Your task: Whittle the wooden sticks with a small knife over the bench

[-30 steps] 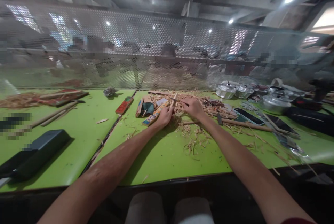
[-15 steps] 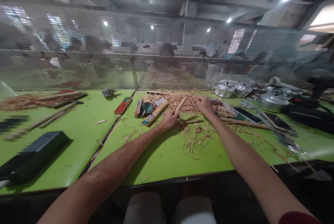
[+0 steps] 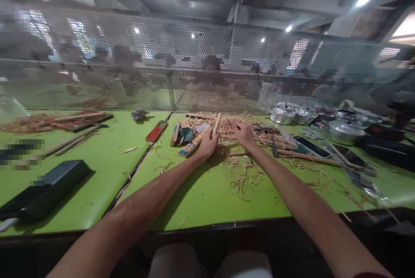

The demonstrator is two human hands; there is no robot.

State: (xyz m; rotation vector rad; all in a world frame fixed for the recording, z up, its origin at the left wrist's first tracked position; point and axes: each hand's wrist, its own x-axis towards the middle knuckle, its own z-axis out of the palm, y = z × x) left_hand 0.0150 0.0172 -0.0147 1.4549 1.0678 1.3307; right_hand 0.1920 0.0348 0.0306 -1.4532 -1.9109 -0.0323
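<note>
My left hand [image 3: 208, 143] is closed around a pale wooden stick [image 3: 217, 123], whose bare end points up and away from me. To its right, my right hand [image 3: 245, 135] hovers over the wood shavings [image 3: 227, 129], its fingers drawn together; what they pinch, if anything, is too small to make out. A gap separates this hand from the stick. Just left of my left hand lie a yellow patterned strip [image 3: 188, 148] and a dark green cloth-like piece [image 3: 186, 135].
The green table [image 3: 201, 200] has a seam left of centre. A red painted piece [image 3: 156, 131], a dark box [image 3: 48, 189] and wooden rods [image 3: 71, 140] lie left. Phones [image 3: 313, 146], foil-like containers [image 3: 282, 113] and a long rod [image 3: 311, 157] lie right. A perforated screen [image 3: 197, 79] stands behind.
The stick in my left hand has swung from leaning right to more upright. My right hand has moved left, closer to it. A dark flat piece now shows beside my right forearm.
</note>
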